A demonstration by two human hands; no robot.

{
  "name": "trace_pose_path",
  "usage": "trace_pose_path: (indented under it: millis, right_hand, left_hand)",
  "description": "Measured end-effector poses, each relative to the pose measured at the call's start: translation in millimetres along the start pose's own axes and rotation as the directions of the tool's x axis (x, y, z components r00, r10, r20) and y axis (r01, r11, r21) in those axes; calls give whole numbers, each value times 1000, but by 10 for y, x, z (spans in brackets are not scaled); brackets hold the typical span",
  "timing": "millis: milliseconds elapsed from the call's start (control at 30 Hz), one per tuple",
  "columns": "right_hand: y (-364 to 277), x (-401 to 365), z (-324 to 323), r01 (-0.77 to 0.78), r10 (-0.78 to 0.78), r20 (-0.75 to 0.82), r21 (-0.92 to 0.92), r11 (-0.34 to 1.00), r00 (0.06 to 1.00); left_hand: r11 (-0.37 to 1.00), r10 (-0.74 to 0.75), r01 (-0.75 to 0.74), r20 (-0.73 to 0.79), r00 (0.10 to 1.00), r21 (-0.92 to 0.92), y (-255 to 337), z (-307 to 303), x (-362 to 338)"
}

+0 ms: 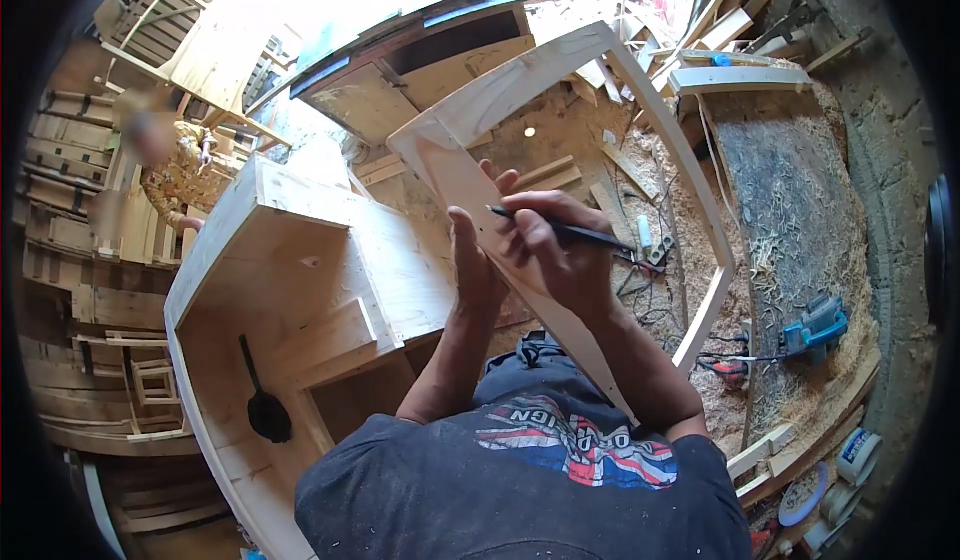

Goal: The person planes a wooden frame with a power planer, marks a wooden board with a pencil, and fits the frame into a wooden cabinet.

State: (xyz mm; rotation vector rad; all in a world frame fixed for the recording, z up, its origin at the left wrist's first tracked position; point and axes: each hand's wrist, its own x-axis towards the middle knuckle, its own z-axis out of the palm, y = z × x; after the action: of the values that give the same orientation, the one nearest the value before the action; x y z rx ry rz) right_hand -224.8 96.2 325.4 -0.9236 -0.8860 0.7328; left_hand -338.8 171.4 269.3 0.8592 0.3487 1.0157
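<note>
A large wooden frame (655,120) with a curved outer edge and a wide flat board (455,168) along its left side stands in front of my body. My left hand (478,260) is wrapped round the edge of that board, its thumb on the near face and some fingertips showing beyond. Just right of it, my right hand (560,250) grips a dark pencil (580,232), whose tip points left at the board's face. Whether the tip touches the wood I cannot tell. A small dark mark shows on the board below the tip.
An open wooden cabinet (270,290) holding a black round object (268,416) stands at left. Beyond it is another person (185,165). A shavings-covered bench (790,190) with a blue power tool (815,330) is at right. Cables and offcuts litter the floor.
</note>
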Motion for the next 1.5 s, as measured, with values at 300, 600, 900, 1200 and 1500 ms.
trace_pose_path:
  millis: [300,600,900,1200,1500]
  right_hand:
    - [197,-38,330,156,-167,-18,-272,950,986]
    - [217,-55,335,170,-179,-3,-292,941,984]
    - [254,-325,94,167,-161,-250,6,986,955]
    - [394,-2345,-1530,-544,533,-350,74,836,771]
    - [442,-2709,-1373,-626,604,-299,27,779,739]
  left_hand:
    - [998,20,-23,-63,998,-53,114,100,-60]
    - [998,60,-61,-46,997,-32,117,91,-96]
    - [987,68,-72,-38,997,-144,92,-48,-73]
    - [950,42,-56,-53,998,-307,384,-887,188]
    - [981,-26,-2,-144,989,-192,353,-1309,113]
